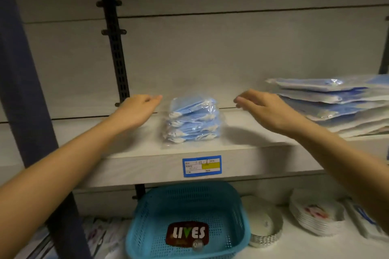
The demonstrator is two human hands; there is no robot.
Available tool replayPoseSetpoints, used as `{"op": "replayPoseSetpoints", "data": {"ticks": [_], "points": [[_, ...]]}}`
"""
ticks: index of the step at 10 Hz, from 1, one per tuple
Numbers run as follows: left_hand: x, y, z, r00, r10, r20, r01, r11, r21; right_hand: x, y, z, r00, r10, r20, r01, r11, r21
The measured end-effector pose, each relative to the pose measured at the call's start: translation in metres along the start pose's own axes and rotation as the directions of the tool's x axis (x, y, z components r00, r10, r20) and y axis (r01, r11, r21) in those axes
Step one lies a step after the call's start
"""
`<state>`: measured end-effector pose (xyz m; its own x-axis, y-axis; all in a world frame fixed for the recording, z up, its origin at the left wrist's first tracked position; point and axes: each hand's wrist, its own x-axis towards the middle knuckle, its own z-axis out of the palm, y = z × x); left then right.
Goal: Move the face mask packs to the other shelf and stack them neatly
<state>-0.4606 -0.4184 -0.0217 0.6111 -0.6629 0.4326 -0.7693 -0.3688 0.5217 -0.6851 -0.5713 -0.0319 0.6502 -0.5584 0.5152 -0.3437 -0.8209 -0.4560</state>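
Grey panelled wall w/ a black slotted upright (117, 57) is backing the white shelf (147, 153) we are facing. Stack of face mask packs (192, 120), blue masks in clear bags, is sitting mid-shelf, nearer the back edge than the front edge, above the blue price label (201, 166) on the shelf's front edge. We are holding our left hand (137, 109) just beside the stack's left side, fingers loosely extended, gripping nothing, not touching the packs. Our right hand (265, 109) is hovering to the stack's right, apart from it, fingers loosely curled, empty. Toward the shelf's right end, a second pile of flat blue-and-white packs (336, 103) is lying tilted. Below, on the lower shelf: turquoise basket (185, 216) marked "LIVES", foil tins (265, 225), stacked white dishes (315, 216).
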Motion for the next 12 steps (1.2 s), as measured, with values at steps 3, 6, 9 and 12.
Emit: {"op": "replayPoseSetpoints", "data": {"ticks": [3, 6, 9, 12], "points": [[0.014, 0.012, 0.030, 0.860, -0.161, 0.485, 0.475, 0.600, -0.644, 0.041, -0.026, 0.039, 0.838, 0.216, 0.502, -0.498, 0.680, 0.539], [0.018, 0.017, 0.041, 0.846, -0.107, 0.522, 0.507, 0.468, -0.724, 0.048, -0.018, 0.046, 0.801, 0.110, 0.588, -0.544, 0.542, 0.640], [0.014, 0.011, 0.041, 0.856, -0.083, 0.510, 0.484, 0.476, -0.734, 0.043, -0.018, 0.050, 0.798, 0.048, 0.601, -0.538, 0.507, 0.673], [0.015, 0.003, 0.030, 0.873, -0.132, 0.469, 0.456, 0.564, -0.689, 0.040, -0.017, 0.040, 0.854, 0.192, 0.483, -0.503, 0.537, 0.677]]}}
